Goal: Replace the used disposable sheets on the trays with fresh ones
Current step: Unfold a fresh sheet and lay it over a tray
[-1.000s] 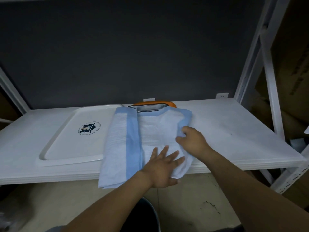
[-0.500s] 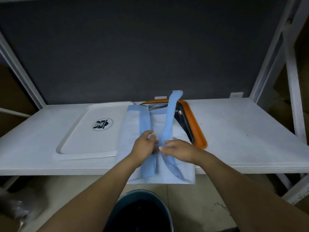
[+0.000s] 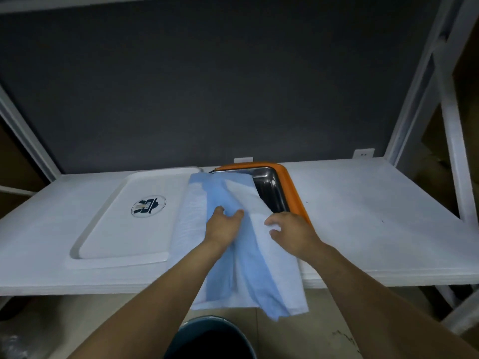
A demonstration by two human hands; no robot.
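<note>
Sheet (image 3: 259,268) across steel tray (image 3: 269,187), its folds in the pinch of left hand (image 3: 224,226) and right hand (image 3: 290,234)

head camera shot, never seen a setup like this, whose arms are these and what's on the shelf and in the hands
No machine here: the camera sits on a person's head and looks down at their own bare arms. Each grip is simply a hand. On the white shelf board lies a white plastic tray with a round dark logo, uncovered. Beside it, a shiny metal tray sits inside an orange tray. A blue and white disposable sheet drapes partly over those and hangs off the front edge. The left grip and right grip both hold folds of that sheet. A dark round bin stands below.
</note>
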